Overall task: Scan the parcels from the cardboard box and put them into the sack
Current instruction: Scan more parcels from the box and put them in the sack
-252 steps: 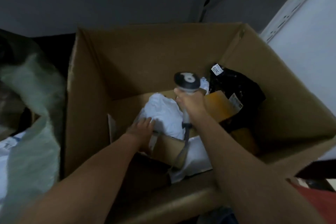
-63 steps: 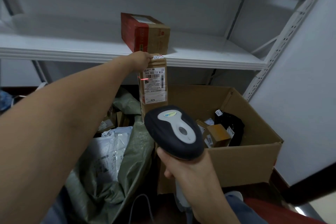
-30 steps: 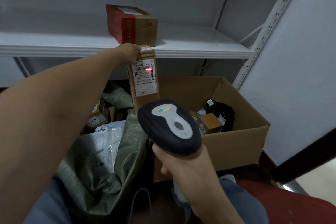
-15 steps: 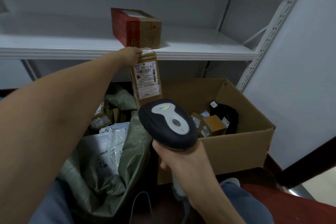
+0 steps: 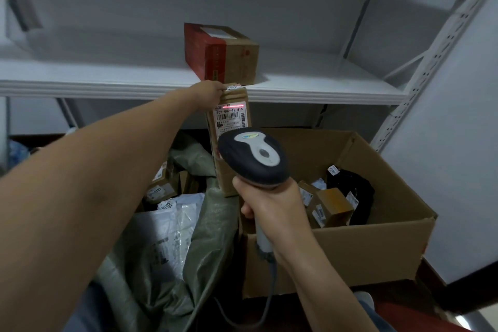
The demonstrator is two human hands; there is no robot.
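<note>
1. The left hand [image 5: 207, 93] is stretched out ahead, fingers curled over the top left corner of a tall brown cardboard parcel [image 5: 215, 132], which hangs upright from that grip.
2. The parcel's white shipping label [image 5: 229, 116] faces the person. A red scan line [image 5: 233, 104] lies across the top of the label, just right of the left fingertips.
3. The right hand [image 5: 272, 205], nearer the person and lower than the left, is clenched round the grip of a barcode scanner [image 5: 253, 159]. The scanner's dark head points at the parcel and covers its lower half from view.
4. A grey cable [image 5: 269, 294] drops from the bottom of the grip, under the right wrist.
5. An open cardboard box [image 5: 336, 253] stands right of the right hand. It holds small brown boxes [image 5: 334, 205] with labels and a black bagged parcel [image 5: 355, 194].
6. The green woven sack [image 5: 213, 224] gapes open beneath the left forearm, its rim touching the box's left wall. White mailer bags [image 5: 167, 229] and a few brown parcels lie inside it.
7. Just above the left hand runs a white shelf [image 5: 80, 81], and on it stands a red and brown carton [image 5: 221, 54].
</note>
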